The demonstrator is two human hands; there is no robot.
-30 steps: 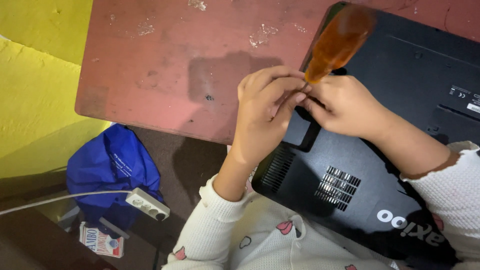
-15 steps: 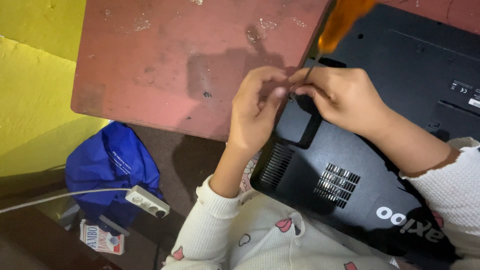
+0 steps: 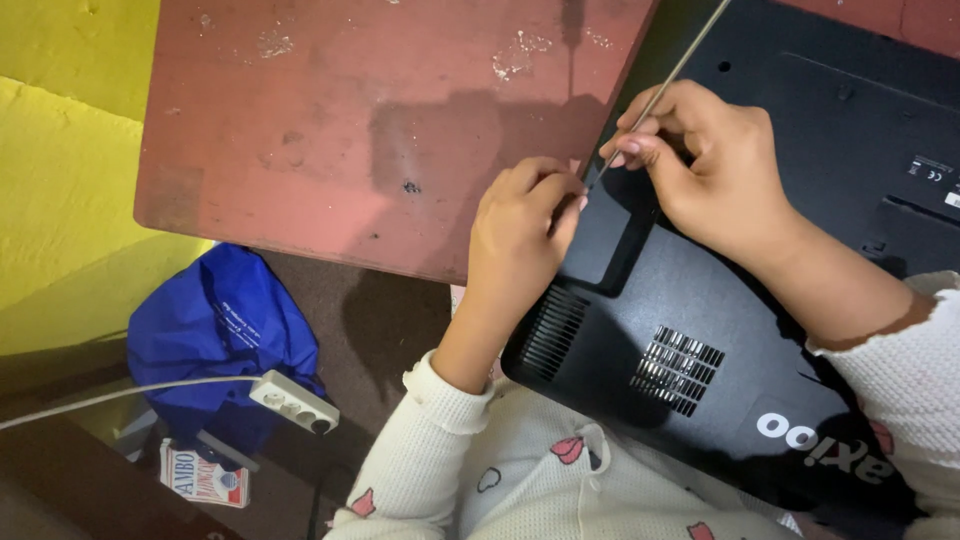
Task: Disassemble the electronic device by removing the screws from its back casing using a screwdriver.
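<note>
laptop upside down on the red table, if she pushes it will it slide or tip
The laptop probably tips before it slides far: its near corner overhangs the red table edge, above her lap. Its flat, rigid black shell looks stiff rather than bendy. The left hand and the right hand, which pinches a thin screwdriver shaft, rest on it, likely steadying it.

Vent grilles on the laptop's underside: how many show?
2: one vent grille by the left hand, another nearer the middle. Others may be hidden under the right hand.
</note>
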